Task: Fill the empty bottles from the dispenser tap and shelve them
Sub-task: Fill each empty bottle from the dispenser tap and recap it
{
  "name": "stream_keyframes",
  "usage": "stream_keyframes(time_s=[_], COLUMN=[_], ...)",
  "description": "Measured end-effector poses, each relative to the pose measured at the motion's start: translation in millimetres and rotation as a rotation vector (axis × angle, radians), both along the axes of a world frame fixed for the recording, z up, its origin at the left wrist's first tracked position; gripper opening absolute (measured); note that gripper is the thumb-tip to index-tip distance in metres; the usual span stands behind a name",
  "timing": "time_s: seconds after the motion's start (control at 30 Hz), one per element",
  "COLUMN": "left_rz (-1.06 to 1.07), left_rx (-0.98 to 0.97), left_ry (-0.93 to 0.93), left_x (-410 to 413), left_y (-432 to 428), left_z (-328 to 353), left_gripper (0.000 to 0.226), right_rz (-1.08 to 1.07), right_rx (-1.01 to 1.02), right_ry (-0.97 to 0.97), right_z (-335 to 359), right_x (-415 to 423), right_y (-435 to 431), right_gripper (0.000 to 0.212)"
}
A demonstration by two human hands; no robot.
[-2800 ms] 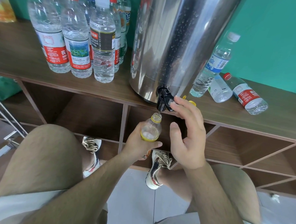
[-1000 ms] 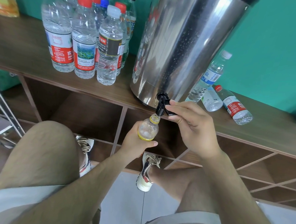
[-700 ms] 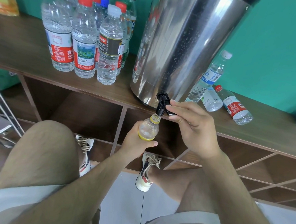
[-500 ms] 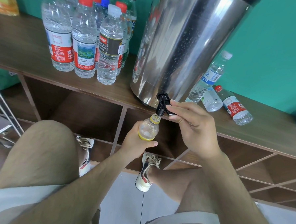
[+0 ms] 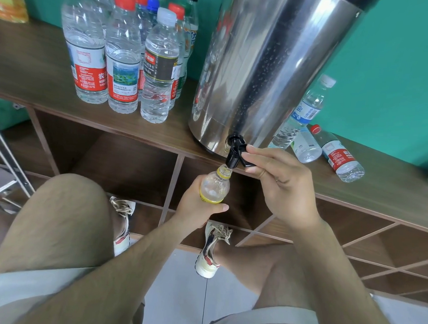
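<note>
Centre frame: left hand (image 5: 195, 208) wrapped round the small yellow-banded bottle (image 5: 214, 186), mouth right under the black tap (image 5: 235, 154); right hand (image 5: 278, 182) pinching the tap lever; steel dispenser (image 5: 267, 65) on the shelf top (image 5: 34, 60); capped bottles (image 5: 124, 58) upper left, more bottles (image 5: 332, 148) right of the dispenser.

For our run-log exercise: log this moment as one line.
step: filling | left hand: holds small yellow-labelled plastic bottle | right hand: on black tap lever
</note>
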State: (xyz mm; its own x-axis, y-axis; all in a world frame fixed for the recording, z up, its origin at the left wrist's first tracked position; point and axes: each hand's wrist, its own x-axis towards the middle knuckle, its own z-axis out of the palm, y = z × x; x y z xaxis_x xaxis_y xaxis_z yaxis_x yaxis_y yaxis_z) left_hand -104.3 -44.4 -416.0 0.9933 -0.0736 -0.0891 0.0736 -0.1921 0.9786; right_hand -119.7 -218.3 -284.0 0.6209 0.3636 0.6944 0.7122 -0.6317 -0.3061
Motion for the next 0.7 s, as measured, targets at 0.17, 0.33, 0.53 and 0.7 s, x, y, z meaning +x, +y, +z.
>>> stream_keyframes(time_s=[0.17,0.33,0.53,0.7], left_rz=[-0.005,-0.01,-0.008,-0.016], left_rx=[0.013,0.018,0.003,0.003], left_ry=[-0.001,-0.009,-0.007,-0.008], left_x=[0,-1,-1,-2], left_y=[0,0,2,2], left_z=[1,2,3,3], left_gripper=[0.073,0.074,0.073,0.07], right_rz=[-0.007,-0.016,-0.015,-0.046], right_rx=[-0.007,-0.026,-0.044,-0.093], right_ry=[-0.003,-0.006,-0.003,-0.01], right_z=[2,4,11,18], right_x=[-1,-1,-2,0], right_y=[0,0,1,1], right_gripper=[0.035,0.039,0.045,0.045])
